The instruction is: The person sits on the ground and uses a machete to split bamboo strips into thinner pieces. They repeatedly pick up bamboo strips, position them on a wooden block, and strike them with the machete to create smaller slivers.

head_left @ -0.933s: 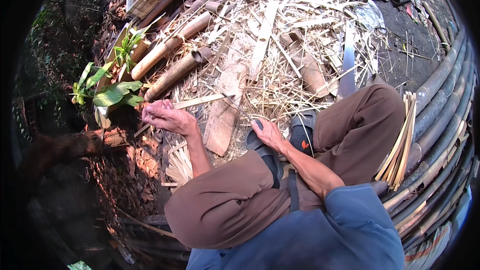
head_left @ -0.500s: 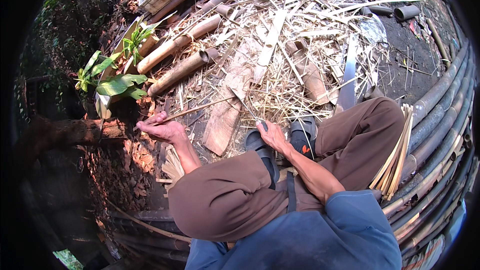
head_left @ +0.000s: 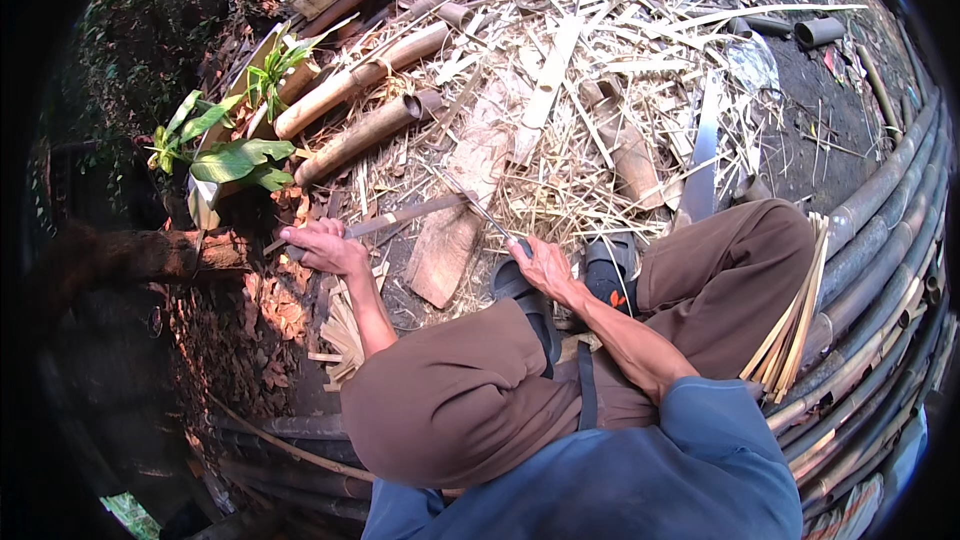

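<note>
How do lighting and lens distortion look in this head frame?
Head view: shavings glare nearly white; the far left sinks into shadow; bamboo poles bow along the right rim; corners are black; left hand and right hand sit clear of the dark rim.

Left hand [head_left: 326, 245] grips a bamboo strip [head_left: 408, 213], right hand [head_left: 545, 270] apparently a thin knife [head_left: 491, 219].

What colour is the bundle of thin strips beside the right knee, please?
The bundle of thin strips is pale straw-yellow, as the head view shows.

Dark ground [head_left: 800, 80], pale shavings [head_left: 545, 190], 1 wooden board [head_left: 450, 250], bamboo tubes [head_left: 360, 143], dry leaves [head_left: 275, 310]
</note>
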Motion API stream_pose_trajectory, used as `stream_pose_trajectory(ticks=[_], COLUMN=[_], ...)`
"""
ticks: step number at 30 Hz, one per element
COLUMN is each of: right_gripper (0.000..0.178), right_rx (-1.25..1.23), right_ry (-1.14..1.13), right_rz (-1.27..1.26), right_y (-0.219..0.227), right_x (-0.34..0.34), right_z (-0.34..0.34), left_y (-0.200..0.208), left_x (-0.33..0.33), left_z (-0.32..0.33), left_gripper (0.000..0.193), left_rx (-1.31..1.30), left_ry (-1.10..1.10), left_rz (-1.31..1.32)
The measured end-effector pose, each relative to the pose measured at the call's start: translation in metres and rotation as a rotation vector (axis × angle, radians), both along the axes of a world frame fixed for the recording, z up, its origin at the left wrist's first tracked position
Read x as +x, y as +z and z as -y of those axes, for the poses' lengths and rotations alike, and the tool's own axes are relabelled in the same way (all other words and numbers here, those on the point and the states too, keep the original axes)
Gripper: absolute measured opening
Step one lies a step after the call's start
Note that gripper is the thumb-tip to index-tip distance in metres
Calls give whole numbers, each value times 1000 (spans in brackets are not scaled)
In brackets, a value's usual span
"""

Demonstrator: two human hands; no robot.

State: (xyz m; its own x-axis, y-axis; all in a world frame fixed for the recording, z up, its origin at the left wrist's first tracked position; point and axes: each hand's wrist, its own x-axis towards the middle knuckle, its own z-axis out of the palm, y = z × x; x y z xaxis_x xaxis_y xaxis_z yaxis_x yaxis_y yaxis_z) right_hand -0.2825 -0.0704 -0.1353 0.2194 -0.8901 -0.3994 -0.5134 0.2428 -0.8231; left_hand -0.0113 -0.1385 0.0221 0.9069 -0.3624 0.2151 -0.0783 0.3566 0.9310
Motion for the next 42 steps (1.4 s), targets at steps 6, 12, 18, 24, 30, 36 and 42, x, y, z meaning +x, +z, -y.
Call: stream_pose_trajectory(ticks=[6,12,18,24,30,36,42], right_gripper=[51,57,61,71,60,52,63], right_rx=[-85,-55,84,294,430,535,349], right_ry=[-9,1,-101,-98,-188,-256,-112], right_rz=[56,43,-27,118,318,439,310], right_y=[3,15,-48,-40,-45,-13,-63], right_x=[0,0,-7,-16,-10,-5,-8], right_z=[-9,-12,-16,-2,-6,-9,-4], left_y=[5,-10,-67,-82,-7,-33,-67], left_x=[-20,-10,-82,-51,-14,-9,-27], left_z=[-5,-32,-22,-32,-45,-42,-32], left_gripper=[53,47,20,74,50,31,36], left_rx=[37,-58,310,459,181,548,637], left_ry=[7,-131,-202,-559,-736,-812,-592], left_rz=[40,66,177,135,60,285,422])
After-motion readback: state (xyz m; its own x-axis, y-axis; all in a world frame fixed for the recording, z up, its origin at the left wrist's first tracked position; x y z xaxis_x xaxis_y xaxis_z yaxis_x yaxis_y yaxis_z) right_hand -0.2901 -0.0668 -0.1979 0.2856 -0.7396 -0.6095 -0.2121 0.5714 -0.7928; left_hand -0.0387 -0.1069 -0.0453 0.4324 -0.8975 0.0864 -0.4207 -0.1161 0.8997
